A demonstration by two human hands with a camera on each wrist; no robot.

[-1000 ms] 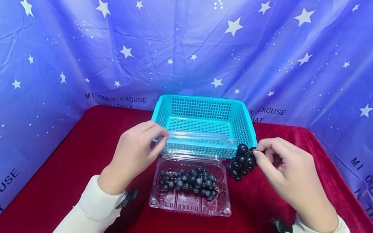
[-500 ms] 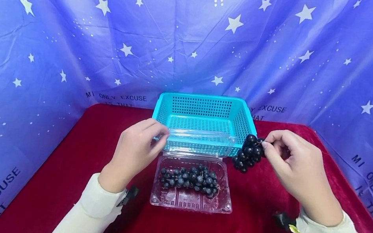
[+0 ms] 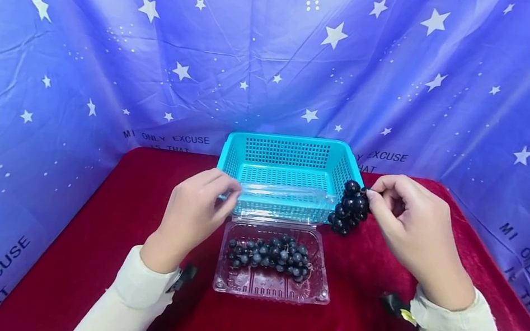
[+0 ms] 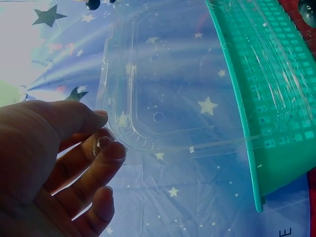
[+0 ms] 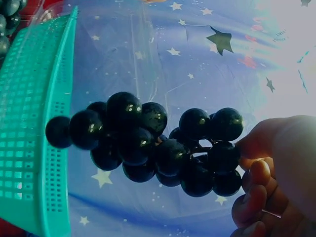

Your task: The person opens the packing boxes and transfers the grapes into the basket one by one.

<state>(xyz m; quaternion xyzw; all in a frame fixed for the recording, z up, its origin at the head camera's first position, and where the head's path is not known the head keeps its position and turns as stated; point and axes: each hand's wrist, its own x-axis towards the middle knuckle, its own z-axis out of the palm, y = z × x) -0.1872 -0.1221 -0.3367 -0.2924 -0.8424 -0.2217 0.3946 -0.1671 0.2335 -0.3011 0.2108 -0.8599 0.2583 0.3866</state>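
My left hand [image 3: 194,215] pinches the corner of a clear plastic lid [image 4: 182,131], which stands raised on its hinge. Below it lies the clear plastic container [image 3: 268,290] on the red cloth, with a bunch of dark grapes [image 3: 267,256] inside. My right hand [image 3: 412,237] holds another bunch of black grapes [image 5: 133,143] by the stem end, between thumb and fingers. That bunch hangs in the air by the front right corner of a turquoise basket [image 3: 299,142]. Through the lid, the basket's front wall shows.
Behind the container, the basket stands near the back edge of the red-covered table [image 3: 152,172]. A blue curtain with white stars [image 3: 281,49] rises close behind and on both sides.
My right hand has lifted the held bunch higher, first outward to the right, then slightly back left. The left hand and lid have stayed in place.
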